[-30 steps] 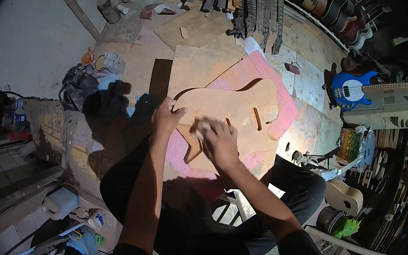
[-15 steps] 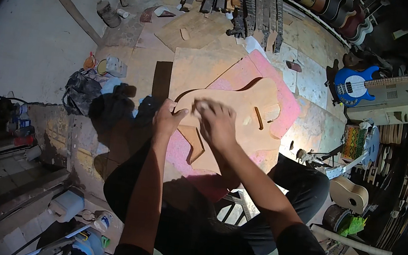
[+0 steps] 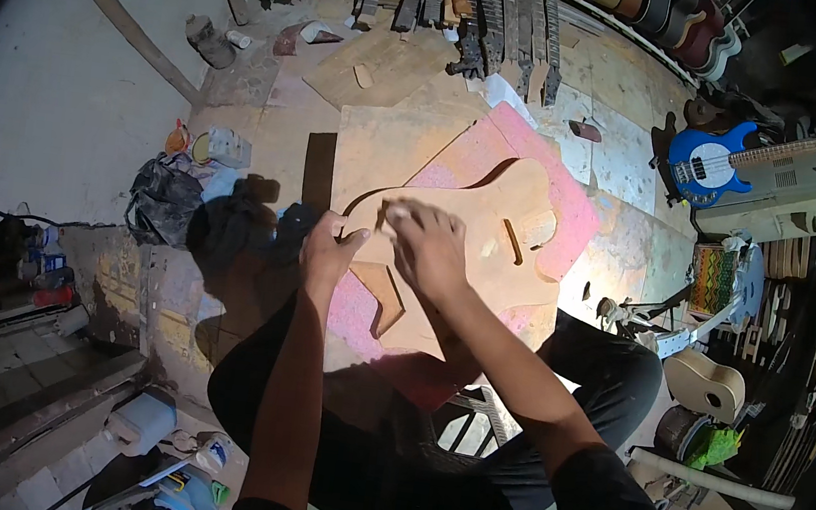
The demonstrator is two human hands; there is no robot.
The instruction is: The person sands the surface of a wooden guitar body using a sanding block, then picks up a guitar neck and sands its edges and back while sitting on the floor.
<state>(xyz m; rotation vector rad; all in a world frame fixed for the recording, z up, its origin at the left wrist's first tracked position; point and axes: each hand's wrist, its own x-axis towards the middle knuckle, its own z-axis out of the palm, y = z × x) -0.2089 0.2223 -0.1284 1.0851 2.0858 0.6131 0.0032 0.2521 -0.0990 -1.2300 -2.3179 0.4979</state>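
A pale unfinished wooden guitar body (image 3: 504, 296), with cut-out slots and a curved edge, lies flat on a speckled pink sheet (image 3: 573, 223) over my lap. My left hand (image 3: 329, 251) grips its left edge, thumb on the upper face. My right hand (image 3: 426, 247), slightly blurred, is curled on the upper left of the face, pressing something small I cannot make out under its fingertips.
Beyond lie boards (image 3: 368, 74) and a row of guitar necks (image 3: 513, 35). A blue bass (image 3: 708, 168), a wooden guitar body (image 3: 695, 384) and stacked parts line the right. Plastic bags (image 3: 165, 192), containers (image 3: 142, 421) and a wall are left.
My right hand has moved up and a little left across the guitar body and turned slightly. My left hand keeps its grip on the edge. The view has shifted slightly.
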